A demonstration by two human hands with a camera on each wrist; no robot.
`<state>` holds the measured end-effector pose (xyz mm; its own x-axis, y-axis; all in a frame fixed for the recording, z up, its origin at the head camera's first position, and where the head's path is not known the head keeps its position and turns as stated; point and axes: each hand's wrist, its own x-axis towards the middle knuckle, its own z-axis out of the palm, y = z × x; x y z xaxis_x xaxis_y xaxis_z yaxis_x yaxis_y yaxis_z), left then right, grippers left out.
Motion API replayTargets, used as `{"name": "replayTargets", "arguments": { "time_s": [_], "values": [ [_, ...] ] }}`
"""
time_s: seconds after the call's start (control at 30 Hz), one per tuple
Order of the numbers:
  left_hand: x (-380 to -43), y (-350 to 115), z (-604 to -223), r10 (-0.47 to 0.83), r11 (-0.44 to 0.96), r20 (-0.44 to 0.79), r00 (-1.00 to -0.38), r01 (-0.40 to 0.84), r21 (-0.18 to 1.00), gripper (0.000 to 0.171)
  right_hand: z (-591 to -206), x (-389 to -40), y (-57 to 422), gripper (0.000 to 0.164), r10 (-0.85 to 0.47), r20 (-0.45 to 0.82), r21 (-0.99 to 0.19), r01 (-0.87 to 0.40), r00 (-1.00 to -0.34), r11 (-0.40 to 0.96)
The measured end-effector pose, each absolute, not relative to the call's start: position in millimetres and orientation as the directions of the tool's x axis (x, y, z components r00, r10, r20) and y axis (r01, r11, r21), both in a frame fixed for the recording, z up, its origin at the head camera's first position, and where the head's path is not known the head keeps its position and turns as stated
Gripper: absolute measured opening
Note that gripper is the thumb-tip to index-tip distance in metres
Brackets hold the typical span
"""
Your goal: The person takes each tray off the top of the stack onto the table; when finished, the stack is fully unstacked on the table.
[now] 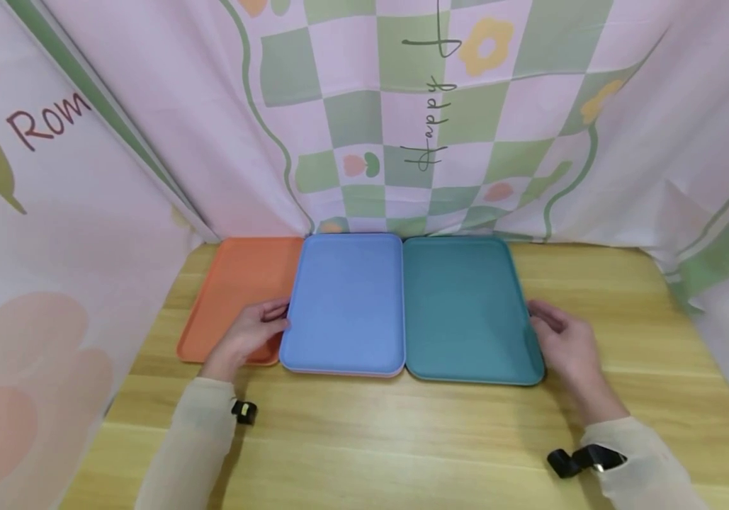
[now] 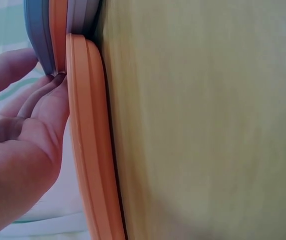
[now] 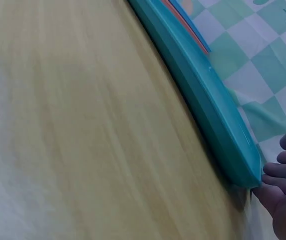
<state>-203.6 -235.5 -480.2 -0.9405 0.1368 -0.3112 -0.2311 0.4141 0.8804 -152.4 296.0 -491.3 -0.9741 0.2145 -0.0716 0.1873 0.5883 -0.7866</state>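
In the head view, a blue tray [image 1: 348, 304] lies in the middle, stacked on others. An orange tray [image 2: 59, 30] and a greyish-lilac one [image 2: 80, 17] show beneath it in the left wrist view. My left hand [image 1: 252, 329] pinches the stack's left edge, its thumb at the blue rim and its fingers lower, by the upper orange tray. A teal tray [image 1: 469, 304] lies right beside the blue one. Along its right edge, my right hand [image 1: 564, 340] touches the side with loosely bent fingers; in the right wrist view the thumb stands apart from the tray.
Another orange tray [image 1: 243, 276] lies at the left, partly behind my left hand. All the trays are on a wooden table [image 1: 351, 439]. A patterned curtain [image 1: 351, 113] hangs close behind their far edges, and a fabric wall [image 1: 83, 234] rises at the left.
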Motion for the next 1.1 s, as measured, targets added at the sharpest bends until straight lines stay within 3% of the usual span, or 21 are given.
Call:
{"name": "replayTargets", "arguments": {
  "time_s": [0.43, 0.6, 0.9, 1.1],
  "values": [
    [-204, -241, -484, 0.148, 0.355, -0.363, -0.920, -0.293, 0.888, 0.060, -483, -146, 271, 0.041, 0.248, 0.088, -0.783, 0.087, -0.965, 0.616],
    [-206, -240, -483, 0.149, 0.361, -0.357, -0.922, -0.285, 0.888, 0.059, -481, -148, 260, 0.037, 0.167, 0.127, -0.787, 0.003, -0.978, 0.617],
    [-207, -241, -484, 0.154, 0.370, -0.355, -0.922, -0.280, 0.886, 0.058, -481, -155, 233, 0.038, 0.035, 0.062, -0.798, -0.028, -0.997, 0.603],
    [-209, -243, -488, 0.148, 0.359, -0.366, -0.919, -0.295, 0.885, 0.057, -479, -159, 207, 0.038, -0.029, 0.023, -0.898, -0.033, -0.999, 0.439]
  ]
}}
